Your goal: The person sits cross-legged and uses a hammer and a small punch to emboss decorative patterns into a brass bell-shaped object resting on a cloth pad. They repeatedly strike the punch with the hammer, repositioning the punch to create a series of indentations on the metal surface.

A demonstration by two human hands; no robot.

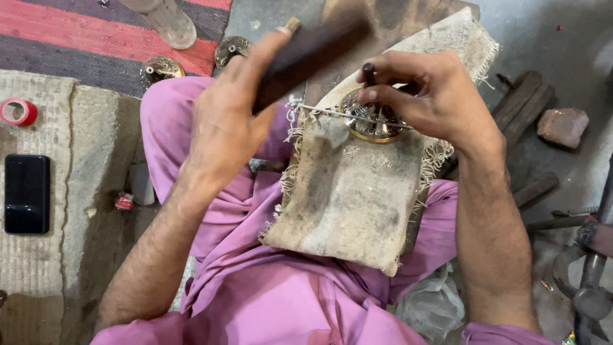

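My left hand (227,118) is raised and grips a dark wooden-handled tool (306,54), blurred, slanting up to the right. My right hand (424,92) pinches a thin dark punch (369,73) upright against a round brass piece (373,121) with a pierced pattern. A thin metal rod (319,110) lies across that piece. The brass piece rests on a dirty burlap cloth (348,198) draped over my lap, which is covered in pink fabric (255,281).
Two more round brass pieces (159,67) (231,48) lie near a striped red rug (76,35). A black phone (27,193) and red tape roll (19,112) sit at left. Wooden blocks (523,105), a stone (562,124) and metal tools (587,275) lie at right.
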